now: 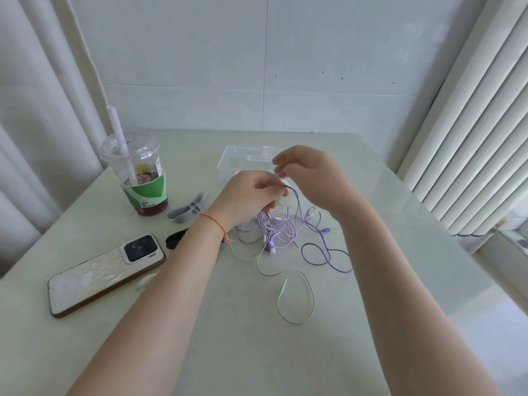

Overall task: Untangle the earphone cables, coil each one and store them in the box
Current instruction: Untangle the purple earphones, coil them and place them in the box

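Both hands [245,195] [311,175] apparently pinch tangled earphone cables [280,227].

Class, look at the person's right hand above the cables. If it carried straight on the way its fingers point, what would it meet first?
The right hand points left toward the left hand, which pinches a dark cable. It would probably meet the left hand's fingertips first, though depth is unclear.

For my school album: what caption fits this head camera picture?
Two hands untangling earphone cables near a clear box.
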`<action>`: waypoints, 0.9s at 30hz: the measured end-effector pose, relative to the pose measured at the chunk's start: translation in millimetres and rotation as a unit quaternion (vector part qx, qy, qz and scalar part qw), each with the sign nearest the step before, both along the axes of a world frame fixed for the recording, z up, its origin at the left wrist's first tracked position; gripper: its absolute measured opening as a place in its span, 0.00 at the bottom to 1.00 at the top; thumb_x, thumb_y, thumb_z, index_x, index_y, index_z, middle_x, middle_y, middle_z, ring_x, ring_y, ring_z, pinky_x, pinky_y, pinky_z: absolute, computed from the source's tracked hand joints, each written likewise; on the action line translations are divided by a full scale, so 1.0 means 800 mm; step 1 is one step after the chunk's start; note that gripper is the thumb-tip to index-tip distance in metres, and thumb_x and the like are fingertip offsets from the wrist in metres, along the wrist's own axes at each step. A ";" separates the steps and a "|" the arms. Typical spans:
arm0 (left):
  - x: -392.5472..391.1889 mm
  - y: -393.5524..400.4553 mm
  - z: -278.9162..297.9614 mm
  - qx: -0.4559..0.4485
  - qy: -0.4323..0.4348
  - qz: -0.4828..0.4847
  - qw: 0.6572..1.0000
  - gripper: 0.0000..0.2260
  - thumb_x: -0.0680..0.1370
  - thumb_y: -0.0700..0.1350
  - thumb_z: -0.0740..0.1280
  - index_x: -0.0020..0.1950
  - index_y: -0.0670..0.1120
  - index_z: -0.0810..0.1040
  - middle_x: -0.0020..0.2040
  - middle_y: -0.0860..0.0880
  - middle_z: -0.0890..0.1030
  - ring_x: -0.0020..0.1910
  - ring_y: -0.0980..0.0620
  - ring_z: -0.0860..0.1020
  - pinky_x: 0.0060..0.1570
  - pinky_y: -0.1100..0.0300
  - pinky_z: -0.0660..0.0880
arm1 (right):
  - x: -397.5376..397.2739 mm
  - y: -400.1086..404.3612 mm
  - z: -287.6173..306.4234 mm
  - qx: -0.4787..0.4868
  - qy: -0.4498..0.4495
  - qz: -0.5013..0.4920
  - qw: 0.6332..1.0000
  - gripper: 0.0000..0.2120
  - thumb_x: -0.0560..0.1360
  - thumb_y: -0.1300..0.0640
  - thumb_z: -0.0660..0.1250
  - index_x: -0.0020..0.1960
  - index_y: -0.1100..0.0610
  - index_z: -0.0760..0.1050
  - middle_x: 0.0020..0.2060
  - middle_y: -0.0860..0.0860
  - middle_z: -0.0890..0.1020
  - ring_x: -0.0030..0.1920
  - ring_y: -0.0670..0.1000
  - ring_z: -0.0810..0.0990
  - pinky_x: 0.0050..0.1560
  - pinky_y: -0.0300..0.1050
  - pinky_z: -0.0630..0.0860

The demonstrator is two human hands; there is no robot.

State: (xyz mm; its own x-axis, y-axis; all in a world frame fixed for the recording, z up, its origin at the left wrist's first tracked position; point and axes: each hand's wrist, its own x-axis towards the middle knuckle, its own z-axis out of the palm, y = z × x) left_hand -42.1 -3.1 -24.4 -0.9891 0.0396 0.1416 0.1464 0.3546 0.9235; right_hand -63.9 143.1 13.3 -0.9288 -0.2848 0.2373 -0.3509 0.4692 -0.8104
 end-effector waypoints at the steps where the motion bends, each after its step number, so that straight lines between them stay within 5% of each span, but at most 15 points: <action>1: 0.001 0.001 0.001 0.005 0.000 -0.003 1.000 0.07 0.76 0.38 0.67 0.40 0.43 0.82 0.29 0.50 0.77 0.31 0.50 0.73 0.37 0.60 0.73 | 0.003 -0.003 -0.001 0.016 -0.022 0.030 0.999 0.15 0.74 0.65 0.57 0.52 0.53 0.79 0.43 0.51 0.84 0.42 0.49 0.81 0.50 0.45 0.77; 5: 0.004 -0.003 0.006 0.030 -0.004 -0.011 0.999 0.06 0.76 0.38 0.66 0.42 0.37 0.81 0.33 0.45 0.77 0.30 0.52 0.73 0.35 0.61 0.71 | 0.004 -0.002 -0.003 0.086 -0.070 0.054 0.992 0.14 0.74 0.65 0.54 0.52 0.56 0.77 0.34 0.50 0.79 0.30 0.48 0.74 0.30 0.38 0.71; 10: 0.000 -0.006 0.003 0.052 -0.050 -0.008 0.997 0.09 0.77 0.34 0.61 0.48 0.46 0.77 0.38 0.48 0.80 0.37 0.53 0.76 0.37 0.62 0.73 | 0.002 0.008 -0.002 0.151 -0.067 0.034 0.986 0.07 0.76 0.54 0.63 0.50 0.55 0.79 0.34 0.47 0.76 0.33 0.47 0.71 0.33 0.40 0.66; 13: -0.002 -0.014 -0.004 -0.049 -0.056 -0.026 0.997 0.12 0.76 0.33 0.63 0.47 0.51 0.76 0.42 0.51 0.80 0.39 0.54 0.76 0.35 0.66 0.73 | 0.001 0.016 0.002 0.224 -0.029 0.038 0.973 0.07 0.75 0.56 0.67 0.48 0.57 0.81 0.36 0.50 0.79 0.28 0.44 0.70 0.25 0.33 0.66; 16: -0.002 -0.017 -0.009 -0.083 -0.080 -0.036 0.993 0.08 0.76 0.34 0.66 0.45 0.48 0.78 0.38 0.50 0.79 0.30 0.57 0.77 0.27 0.71 0.68 | 0.003 0.022 0.006 0.245 -0.031 0.044 0.968 0.06 0.75 0.57 0.68 0.48 0.58 0.81 0.36 0.53 0.79 0.18 0.41 0.68 0.16 0.30 0.61; 19: -0.001 -0.027 -0.009 -0.073 -0.098 -0.026 0.992 0.02 0.76 0.40 0.70 0.43 0.43 0.81 0.31 0.51 0.79 0.24 0.56 0.73 0.27 0.66 0.69 | 0.003 0.028 0.007 0.256 -0.025 0.041 0.965 0.06 0.73 0.53 0.71 0.47 0.56 0.81 0.34 0.46 0.75 0.24 0.42 0.70 0.19 0.29 0.61; 23: 0.002 -0.045 -0.003 -0.060 -0.115 -0.016 0.991 0.09 0.74 0.45 0.73 0.47 0.39 0.82 0.32 0.51 0.76 0.23 0.57 0.68 0.25 0.69 0.65 | -0.007 0.036 0.005 0.198 0.004 -0.023 0.980 0.06 0.73 0.52 0.72 0.43 0.54 0.80 0.30 0.43 0.71 0.29 0.43 0.69 0.31 0.39 0.64; 27: -0.002 -0.050 -0.005 -0.108 -0.074 0.039 0.991 0.04 0.73 0.46 0.75 0.41 0.47 0.83 0.31 0.56 0.78 0.27 0.62 0.72 0.32 0.69 0.67 | -0.017 0.032 0.006 0.031 0.110 -0.133 0.984 0.05 0.75 0.53 0.69 0.44 0.54 0.78 0.28 0.44 0.70 0.28 0.43 0.67 0.32 0.39 0.64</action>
